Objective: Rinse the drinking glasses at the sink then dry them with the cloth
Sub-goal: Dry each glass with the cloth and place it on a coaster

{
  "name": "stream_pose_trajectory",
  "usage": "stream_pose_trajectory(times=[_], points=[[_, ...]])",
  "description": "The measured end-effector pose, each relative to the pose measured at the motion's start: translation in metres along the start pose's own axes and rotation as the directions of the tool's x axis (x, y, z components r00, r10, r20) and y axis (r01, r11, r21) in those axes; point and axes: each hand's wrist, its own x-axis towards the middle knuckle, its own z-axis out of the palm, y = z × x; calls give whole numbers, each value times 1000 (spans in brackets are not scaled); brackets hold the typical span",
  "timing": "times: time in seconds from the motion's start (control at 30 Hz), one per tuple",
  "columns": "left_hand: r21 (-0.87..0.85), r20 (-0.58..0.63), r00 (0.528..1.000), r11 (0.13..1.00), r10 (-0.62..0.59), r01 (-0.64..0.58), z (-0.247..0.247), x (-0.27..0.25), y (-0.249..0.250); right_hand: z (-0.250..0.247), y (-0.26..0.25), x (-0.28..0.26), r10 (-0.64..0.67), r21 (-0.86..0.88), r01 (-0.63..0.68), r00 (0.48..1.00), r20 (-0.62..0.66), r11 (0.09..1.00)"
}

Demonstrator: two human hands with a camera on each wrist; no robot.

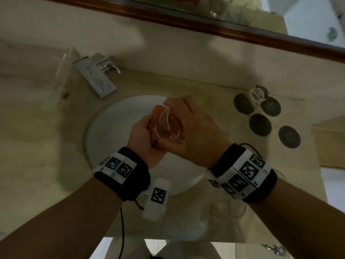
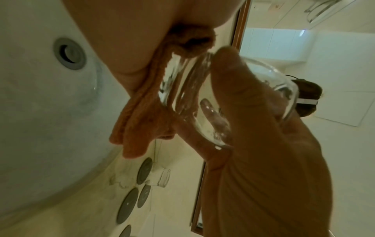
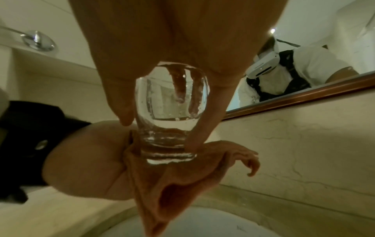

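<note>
Over the white sink [image 1: 104,131], the right hand [image 1: 194,131] is holding a clear drinking glass [image 1: 168,126], its fingers [image 3: 123,102] curling around the wall of the glass from both sides. In the right wrist view water drops are clinging to the inside of the glass, and its thick base is sitting against the orange cloth [image 3: 172,184]. The left hand [image 1: 143,141] is gripping that cloth, bunching it in closed fingers and pressing it to the bottom of the glass; loose folds are hanging down toward the sink.

On the bench [image 1: 214,94], to the right of the sink, four dark round coasters [image 1: 260,124] are lying close together, and a second glass [image 1: 259,94] is standing at the far edge of the group, just beside two of them. The chrome tap [image 1: 95,79] is sitting on the far left of the sink. A wood-framed mirror [image 1: 242,15] is running along the far wall.
</note>
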Motion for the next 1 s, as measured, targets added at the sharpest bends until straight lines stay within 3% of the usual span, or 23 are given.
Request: stream_pose_trajectory(times=[0.13, 0.37, 0.5, 0.6, 0.73, 0.83, 1.0], points=[[20, -12, 1000, 1000, 21, -21, -1, -2, 10, 5, -2, 8, 8, -30, -12, 993, -117, 999], [12, -83, 995, 999, 54, -53, -10, -2, 11, 11, -11, 12, -73, -61, 70, 996, -47, 996], [72, -40, 998, 997, 44, -41, -4, -5, 17, 7, -7, 22, -24, -54, 17, 991, -128, 998], [91, -65, 991, 989, 119, -113, -2, -4, 29, 0, 0, 23, 10, -78, -23, 986, -166, 997], [48, -85, 989, 992, 121, -117, -1, 0, 32, 5, -4, 20, -33, -46, 27, 991, -127, 999], [95, -14, 998, 993, 67, -66, 5, -4, 24, 9, -11, 27, -54, -26, 51, 990, -131, 998], [117, -29, 994, 988, 108, -104, 3, -5, 34, 1, 4, 32, 26, -53, -34, 989, -147, 998]])
